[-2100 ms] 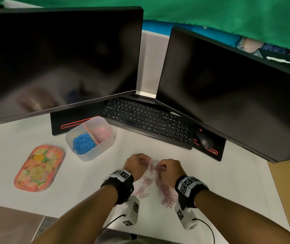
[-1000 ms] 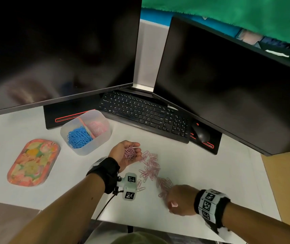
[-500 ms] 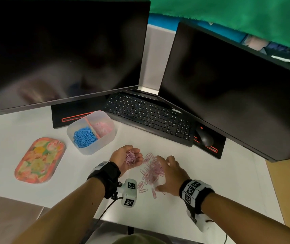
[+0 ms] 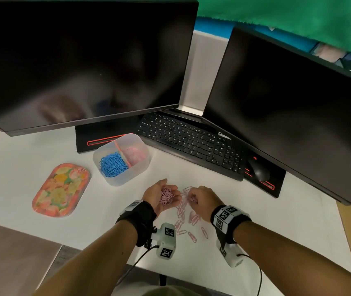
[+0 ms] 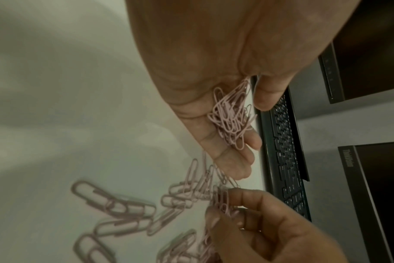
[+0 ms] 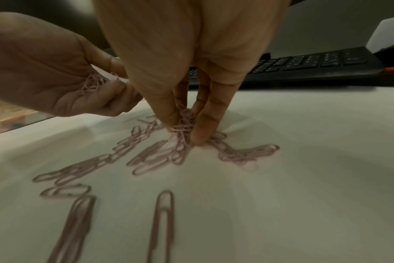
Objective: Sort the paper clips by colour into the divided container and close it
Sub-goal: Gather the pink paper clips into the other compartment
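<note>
While a small heap of pink clips is cupped in the upturned left hand, more are pinched off the worktop by the right hand (gathering step); next, tipping them into the divided container, pink side, seems called for.

I see a black keyboard on the white desk. Two dark monitors stand behind it, left and right. A black mouse lies just beside the keyboard's right end. Green cloth hangs beyond.
</note>
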